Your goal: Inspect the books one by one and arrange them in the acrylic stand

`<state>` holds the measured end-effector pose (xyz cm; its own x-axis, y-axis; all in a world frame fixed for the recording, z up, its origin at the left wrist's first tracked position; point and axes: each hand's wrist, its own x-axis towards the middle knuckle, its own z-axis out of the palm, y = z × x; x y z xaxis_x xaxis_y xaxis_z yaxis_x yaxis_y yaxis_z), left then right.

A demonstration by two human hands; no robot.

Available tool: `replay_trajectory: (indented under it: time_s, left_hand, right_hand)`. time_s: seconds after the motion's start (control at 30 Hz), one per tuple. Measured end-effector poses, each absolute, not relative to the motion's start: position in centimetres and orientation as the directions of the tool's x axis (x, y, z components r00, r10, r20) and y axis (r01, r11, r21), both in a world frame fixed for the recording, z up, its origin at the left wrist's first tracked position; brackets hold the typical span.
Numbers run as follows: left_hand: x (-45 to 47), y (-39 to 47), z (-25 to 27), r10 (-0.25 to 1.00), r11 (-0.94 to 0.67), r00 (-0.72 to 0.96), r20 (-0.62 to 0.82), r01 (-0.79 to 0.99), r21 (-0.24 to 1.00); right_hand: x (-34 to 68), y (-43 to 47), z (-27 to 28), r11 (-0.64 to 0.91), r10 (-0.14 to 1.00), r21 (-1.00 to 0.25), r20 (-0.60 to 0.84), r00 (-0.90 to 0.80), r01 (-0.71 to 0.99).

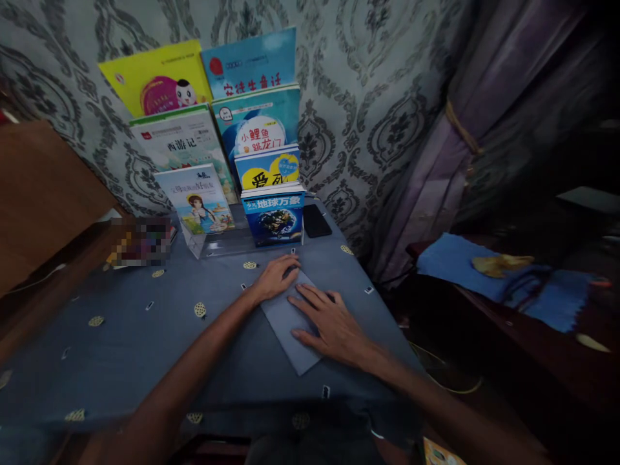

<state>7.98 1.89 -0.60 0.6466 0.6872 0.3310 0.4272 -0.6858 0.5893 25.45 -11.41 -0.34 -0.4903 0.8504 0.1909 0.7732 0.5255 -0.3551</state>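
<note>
A pale grey-blue sheet (pixel 287 332), flat and perhaps folded paper, lies at a slant on the patterned blue tablecloth (pixel 217 361). My left hand (pixel 277 279) rests at its far left end, fingers reaching forward and the thumb apart. Across the right side of the sheet my right hand (pixel 333 318) lies palm down with its fingers spread. Part of the sheet is hidden beneath both hands. Neither hand is seen gripping anything.
Children's books, among them a blue one with a globe (pixel 274 219), stand in a clear tiered rack (pixel 220 247) against the wall. A dark phone (pixel 317 221) lies beside it. Right of the table are a tied curtain (pixel 443 148) and a blue cloth (pixel 450 258).
</note>
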Motion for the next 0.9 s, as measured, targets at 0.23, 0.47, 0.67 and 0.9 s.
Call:
replay_trajectory:
  time_s: [0.23, 0.47, 0.67, 0.9]
  left_hand:
    - [8.3, 1.8, 0.7, 0.692, -0.713, 0.56, 0.455, 0.434, 0.55]
    - [2.4, -7.0, -0.6, 0.817, -0.567, 0.457, 0.352, 0.747, 0.346]
    - [3.3, -8.3, -3.2, 0.763, -0.639, 0.525, 0.378, 0.704, 0.311]
    - [4.9, -4.9, -3.2, 0.731, -0.682, 0.604, 0.317, 0.651, 0.332]
  right_hand:
    - [24.3, -13.5, -2.1, 0.397, 0.911, -0.327, 0.256, -0.323, 0.858]
    - [23.5, -13.4, -2.5, 0.308, 0.939, -0.341, 0.256, -0.228, 0.888]
    - [23.5, -13.9, -2.3, 0.273, 0.953, -0.351, 0.227, -0.201, 0.896]
    - [25.2, -13.2, -2.4, 0.246, 0.954, -0.309, 0.243, -0.174, 0.919]
